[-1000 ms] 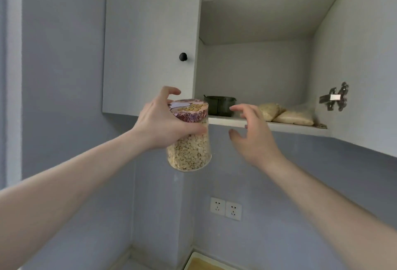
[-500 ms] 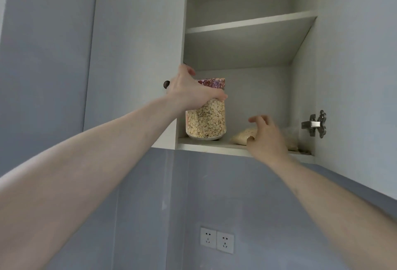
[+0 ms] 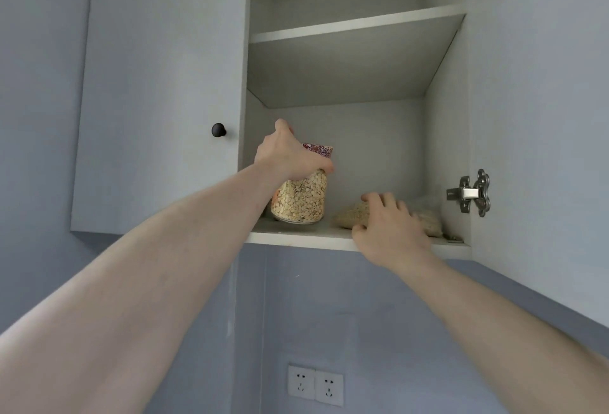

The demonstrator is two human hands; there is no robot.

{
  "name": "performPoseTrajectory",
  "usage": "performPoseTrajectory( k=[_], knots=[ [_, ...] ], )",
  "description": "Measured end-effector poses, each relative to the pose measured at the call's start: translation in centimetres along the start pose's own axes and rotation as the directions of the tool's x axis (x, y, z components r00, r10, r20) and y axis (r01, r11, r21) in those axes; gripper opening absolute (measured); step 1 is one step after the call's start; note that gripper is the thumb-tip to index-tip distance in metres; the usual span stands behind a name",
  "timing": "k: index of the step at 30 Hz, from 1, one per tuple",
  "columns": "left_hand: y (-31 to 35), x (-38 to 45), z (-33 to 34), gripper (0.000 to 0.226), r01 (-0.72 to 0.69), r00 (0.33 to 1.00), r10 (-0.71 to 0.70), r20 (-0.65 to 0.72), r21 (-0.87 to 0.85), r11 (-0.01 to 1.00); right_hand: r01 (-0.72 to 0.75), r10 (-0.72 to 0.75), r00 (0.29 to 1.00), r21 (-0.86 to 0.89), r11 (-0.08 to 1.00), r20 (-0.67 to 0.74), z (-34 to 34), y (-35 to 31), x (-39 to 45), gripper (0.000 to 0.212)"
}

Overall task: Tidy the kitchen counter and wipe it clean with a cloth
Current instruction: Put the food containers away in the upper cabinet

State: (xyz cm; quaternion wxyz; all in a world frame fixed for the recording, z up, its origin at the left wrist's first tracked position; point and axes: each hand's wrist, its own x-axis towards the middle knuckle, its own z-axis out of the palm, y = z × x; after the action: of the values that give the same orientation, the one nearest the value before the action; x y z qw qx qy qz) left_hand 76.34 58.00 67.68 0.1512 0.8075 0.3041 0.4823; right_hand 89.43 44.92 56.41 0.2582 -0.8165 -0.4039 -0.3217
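The left hand (image 3: 290,158) grips the upper part of the oat jar (image 3: 301,198) just under its patterned lid, and the jar stands on the lower shelf (image 3: 296,236) of the open wall cupboard, at its left side. The right hand (image 3: 390,227) rests with relaxed fingers on a bag of grain (image 3: 346,216) lying on the same shelf, just right of the jar.

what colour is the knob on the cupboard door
Black, a round knob on the pale door, seen in the head view.
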Motion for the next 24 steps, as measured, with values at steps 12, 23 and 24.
performPoseTrajectory(
  k=[12,23,24],
  knots=[
    [-1.5,2.1,4.0,0.123,0.068,0.995,-0.07,0.075,0.018,0.997,-0.004,0.005,0.999,-0.033,0.999,0.043,0.6,0.5,0.0,0.052],
    [-4.0,2.6,5.4,0.097,-0.03,0.999,0.033,0.04,-0.078,0.997,0.016,-0.016,1.0,-0.039,0.999,0.024,0.6,0.1,0.5,0.052],
    [-4.3,2.4,5.6,0.088,-0.084,0.996,0.086,0.024,-0.047,0.995,0.019,-0.018,1.0,-0.036,0.999,0.024,0.6,0.0,0.6,0.053]
  ],
)
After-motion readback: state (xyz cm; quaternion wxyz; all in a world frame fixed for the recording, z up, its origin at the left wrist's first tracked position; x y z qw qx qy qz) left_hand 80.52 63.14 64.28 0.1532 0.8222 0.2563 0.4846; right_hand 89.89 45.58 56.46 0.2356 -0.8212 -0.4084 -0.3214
